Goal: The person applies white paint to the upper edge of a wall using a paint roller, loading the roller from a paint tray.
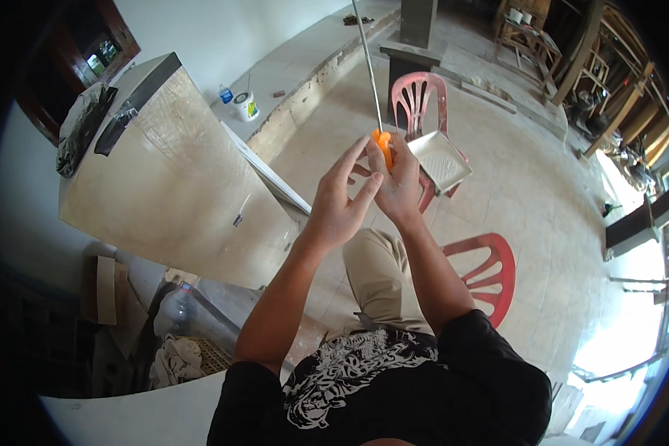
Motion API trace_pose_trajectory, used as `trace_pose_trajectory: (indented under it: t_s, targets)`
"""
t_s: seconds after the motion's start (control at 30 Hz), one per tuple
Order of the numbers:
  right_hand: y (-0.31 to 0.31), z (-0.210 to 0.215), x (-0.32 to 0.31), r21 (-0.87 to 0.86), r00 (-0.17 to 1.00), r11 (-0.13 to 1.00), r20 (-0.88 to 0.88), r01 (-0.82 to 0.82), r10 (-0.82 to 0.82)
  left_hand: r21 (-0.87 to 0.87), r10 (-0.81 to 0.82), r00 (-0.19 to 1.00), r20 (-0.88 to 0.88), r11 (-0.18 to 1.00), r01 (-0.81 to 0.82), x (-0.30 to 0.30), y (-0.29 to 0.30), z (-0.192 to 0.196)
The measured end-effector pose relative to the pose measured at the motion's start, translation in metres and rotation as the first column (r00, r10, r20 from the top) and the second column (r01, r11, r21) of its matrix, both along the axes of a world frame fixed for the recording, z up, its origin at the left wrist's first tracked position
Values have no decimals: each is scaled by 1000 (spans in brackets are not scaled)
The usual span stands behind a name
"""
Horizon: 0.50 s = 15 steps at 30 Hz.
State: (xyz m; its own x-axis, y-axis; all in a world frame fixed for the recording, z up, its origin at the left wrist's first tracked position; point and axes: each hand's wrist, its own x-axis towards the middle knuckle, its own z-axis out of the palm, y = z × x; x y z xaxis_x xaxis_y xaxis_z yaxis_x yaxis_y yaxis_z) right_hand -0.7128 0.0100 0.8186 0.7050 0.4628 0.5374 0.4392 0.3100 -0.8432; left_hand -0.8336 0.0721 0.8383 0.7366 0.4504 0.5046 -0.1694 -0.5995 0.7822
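In front of me, at the upper middle, my right hand (398,184) is closed round the orange grip (381,140) of a long, thin metal rod (369,61). The rod rises steeply and runs out past the top edge of the view, so its far end is hidden. Beside it, my left hand (340,197) has its thumb and fingers apart. Its fingertips come close to the orange grip and the right hand; whether they touch I cannot tell. Just beyond my right hand, a whitish ridged paint tray (440,163) lies on a red plastic chair (419,94).
A second red chair (504,276) stands near my right side. At left is a large cabinet-like box (178,163) with dark tape. A white bucket (245,108) and a blue bottle (225,94) stand on a ledge (290,63). A clear plastic bottle (180,306) is at lower left.
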Motion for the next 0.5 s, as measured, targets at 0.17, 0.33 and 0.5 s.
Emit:
trace_pose_trajectory:
  t_s: [0.17, 0.33, 0.5]
  targets:
    - [-57, -46, -4, -82, 992, 991, -60, 105, -110, 18, -51, 995, -81, 998, 52, -4, -46, -27]
    - [-112, -80, 14, -192, 970, 962, -112, 193, -217, -44, -104, 982, -155, 994, 99, 25, -86, -75]
    - [-173, -120, 36, -381, 954, 888, -43, 259, -297, -279, -204, 959, -198, 949, 145, 54, -136, -125]
